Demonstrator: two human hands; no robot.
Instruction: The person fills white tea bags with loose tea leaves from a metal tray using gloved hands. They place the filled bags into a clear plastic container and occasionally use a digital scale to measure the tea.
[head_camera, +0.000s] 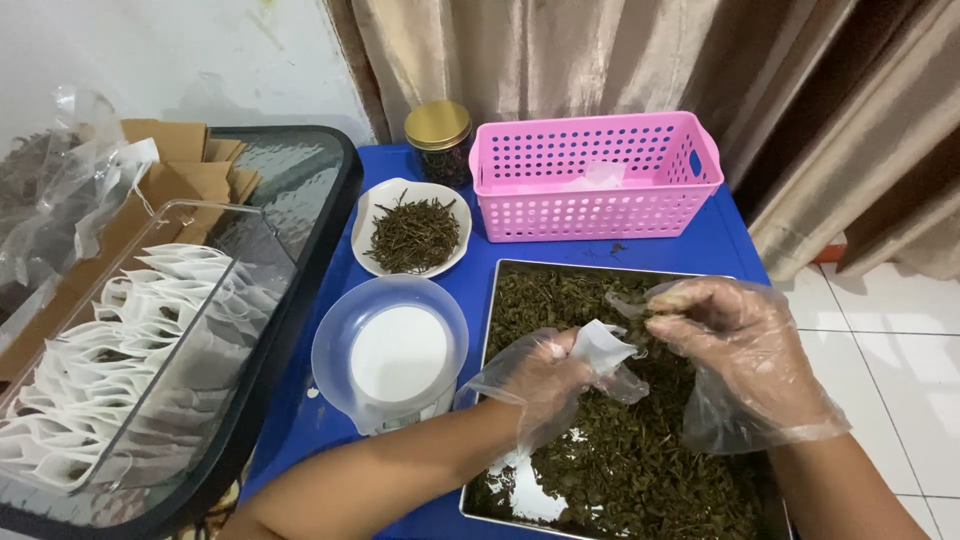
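Beige curtains hang behind my blue worktop (470, 268), and white floor tiles show past its right edge. Both my hands wear loose clear plastic gloves, so bare skin stays off the leaves. My left hand (545, 385) is pinched together on a small white filter bag (604, 347), holding its mouth up over the metal tray (492, 300) of dried green leaves (620, 460) — anything that drops falls back into the tray. My right hand (735, 335) has its fingertips bunched together just beside the bag's opening; whether a pinch of leaves sits between them I cannot tell.

Left of the tray, near the middle of the worktop, a clear plastic bowl (390, 350) sits on what looks like a small scale. Behind it is a white dish (411, 230) of darker twiggy leaves. At the far edge stand a gold-lidded jar (439, 143) and a pink perforated basket (597, 175). Off the left edge, a clear box (130, 350) holds rows of white bags — close enough to reach.
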